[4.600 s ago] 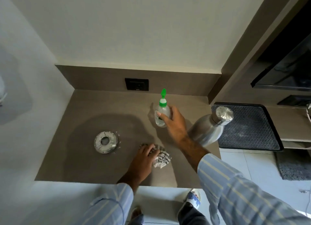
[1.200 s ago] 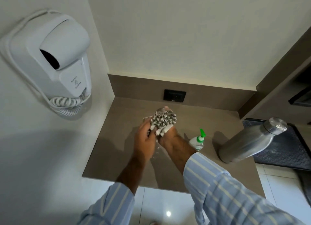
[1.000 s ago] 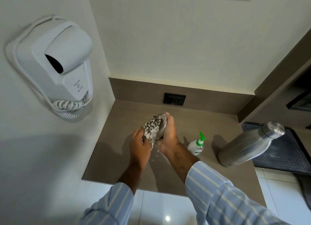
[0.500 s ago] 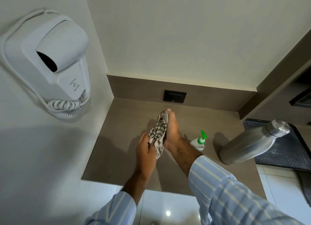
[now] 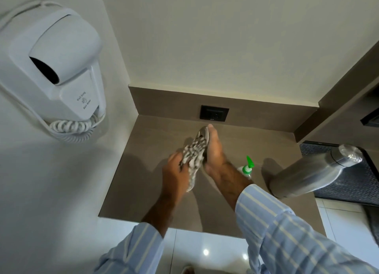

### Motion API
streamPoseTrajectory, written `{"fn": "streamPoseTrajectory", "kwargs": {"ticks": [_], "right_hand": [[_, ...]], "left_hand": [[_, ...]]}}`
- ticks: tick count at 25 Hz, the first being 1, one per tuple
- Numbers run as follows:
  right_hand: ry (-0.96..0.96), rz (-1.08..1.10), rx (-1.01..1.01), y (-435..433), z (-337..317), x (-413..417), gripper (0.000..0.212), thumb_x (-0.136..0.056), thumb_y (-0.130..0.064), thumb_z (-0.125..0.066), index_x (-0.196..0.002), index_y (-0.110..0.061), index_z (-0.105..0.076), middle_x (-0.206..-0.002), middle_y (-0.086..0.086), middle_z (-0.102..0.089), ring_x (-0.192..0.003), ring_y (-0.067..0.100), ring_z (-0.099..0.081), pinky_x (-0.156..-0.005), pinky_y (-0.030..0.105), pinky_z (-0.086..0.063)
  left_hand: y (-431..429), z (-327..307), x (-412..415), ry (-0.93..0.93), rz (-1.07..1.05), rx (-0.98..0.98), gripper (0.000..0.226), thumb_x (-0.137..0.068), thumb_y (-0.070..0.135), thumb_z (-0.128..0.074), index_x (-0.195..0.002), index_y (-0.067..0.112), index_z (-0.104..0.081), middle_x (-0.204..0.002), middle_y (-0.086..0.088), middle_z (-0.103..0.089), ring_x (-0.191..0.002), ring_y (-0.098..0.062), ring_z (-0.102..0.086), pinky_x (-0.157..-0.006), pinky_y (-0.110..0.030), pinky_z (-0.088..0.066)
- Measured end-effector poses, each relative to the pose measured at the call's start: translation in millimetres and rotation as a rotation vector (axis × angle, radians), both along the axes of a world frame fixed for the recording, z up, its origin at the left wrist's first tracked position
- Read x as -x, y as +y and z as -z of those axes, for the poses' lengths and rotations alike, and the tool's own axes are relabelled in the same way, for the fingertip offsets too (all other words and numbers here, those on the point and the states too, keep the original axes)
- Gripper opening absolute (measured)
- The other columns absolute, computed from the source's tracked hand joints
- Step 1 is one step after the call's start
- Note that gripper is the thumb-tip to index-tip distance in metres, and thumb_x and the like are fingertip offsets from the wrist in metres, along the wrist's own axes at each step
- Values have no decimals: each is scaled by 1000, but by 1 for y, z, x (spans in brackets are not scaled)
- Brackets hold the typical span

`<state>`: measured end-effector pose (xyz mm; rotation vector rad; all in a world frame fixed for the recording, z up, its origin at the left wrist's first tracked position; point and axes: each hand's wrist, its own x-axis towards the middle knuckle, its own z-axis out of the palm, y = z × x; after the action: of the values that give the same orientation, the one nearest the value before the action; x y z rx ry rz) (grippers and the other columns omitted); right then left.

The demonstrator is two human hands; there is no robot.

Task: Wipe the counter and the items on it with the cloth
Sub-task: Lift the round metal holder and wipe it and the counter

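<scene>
You had your left hand (image 5: 176,171) clenched on the cloth (image 5: 193,156), rubbing it against the round metal dish (image 5: 203,134), which your right hand (image 5: 214,154) gripped on edge above the desk (image 5: 143,171) to expose its face. Behind sat the pump bottle (image 5: 246,168) and steel flask (image 5: 311,171); 4.6 s ago the dish lay flat and your right hand touched the bottle.

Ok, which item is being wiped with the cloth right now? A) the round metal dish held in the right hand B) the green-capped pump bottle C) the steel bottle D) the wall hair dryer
A: the right hand holds the round metal dish on edge above the counter, and the left hand presses the cloth against it; both bottles stand untouched.
</scene>
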<state>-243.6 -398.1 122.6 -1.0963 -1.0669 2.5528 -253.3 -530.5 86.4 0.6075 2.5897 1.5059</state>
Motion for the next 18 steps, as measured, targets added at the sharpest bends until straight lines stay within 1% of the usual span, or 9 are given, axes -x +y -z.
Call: {"fn": "streamPoseTrajectory", "kwargs": {"ticks": [1,3,5,7,9,10,13,16,18], "right_hand": [[-28,43,-49,9,1,-2,63,-94,-64,-48,-93,-8,-77,-94,15,-75,-82,28,-72,-77,36,-57],[-48,97,-115,23,2,-7,56,-94,-65,-48,-89,-18,-79,-86,8,-78,-80,21,-72,-75,35,-55],[-65,116,-94,34,4,-12,49,-93,-66,-47,-96,-25,-73,-78,0,-81,-88,20,-71,-78,36,-54],[-67,123,-75,44,10,-15,49,-93,-66,-47,-109,-25,-69,-86,1,-81,-97,23,-69,-80,37,-55],[-36,131,-57,50,14,-18,55,-94,-65,-48,-122,-23,-67,-102,6,-79,-104,24,-70,-83,39,-56],[-14,133,-54,52,16,-20,56,-94,-65,-48,-125,-22,-67,-106,6,-79,-105,24,-70,-83,39,-57],[52,96,-70,55,20,-24,59,-94,-65,-48,-121,-18,-71,-107,7,-80,-103,22,-73,-81,37,-58],[109,67,-65,55,16,-23,58,-97,-62,-46,-119,-15,-70,-98,6,-77,-93,19,-73,-78,34,-59],[110,80,-69,56,7,-21,54,-98,-60,-44,-113,-16,-70,-99,8,-73,-96,21,-68,-87,40,-56]], "left_hand": [[-9,21,8,-23,-26,99,23,-87,8,-55,-102,3,-71,-98,-16,-73,-90,-28,-66,-77,-19,-46],[-31,62,25,-85,-124,358,29,-91,11,-56,-115,1,-69,-110,-23,-70,-101,-39,-64,-88,-39,-50],[-46,96,30,-45,-168,592,30,-90,10,-62,-119,3,-68,-115,-25,-67,-107,-43,-61,-93,-48,-47],[-42,122,28,49,-139,667,33,-83,5,-65,-116,4,-70,-119,-26,-66,-110,-44,-58,-96,-51,-46],[-23,135,36,106,-116,633,36,-80,4,-64,-116,5,-70,-126,-26,-62,-116,-45,-56,-101,-53,-44],[-8,136,46,113,-114,622,37,-81,6,-63,-118,6,-69,-131,-26,-61,-121,-45,-54,-103,-54,-41],[49,131,78,79,-19,652,41,-93,14,-56,-134,16,-62,-148,-19,-52,-137,-39,-44,-113,-50,-30],[86,133,77,176,208,722,48,-99,23,-48,-147,29,-47,-160,-2,-38,-150,-25,-29,-122,-42,-16],[88,137,49,286,401,721,50,-96,24,-50,-144,33,-48,-160,6,-39,-149,-21,-30,-122,-41,-18]]}}
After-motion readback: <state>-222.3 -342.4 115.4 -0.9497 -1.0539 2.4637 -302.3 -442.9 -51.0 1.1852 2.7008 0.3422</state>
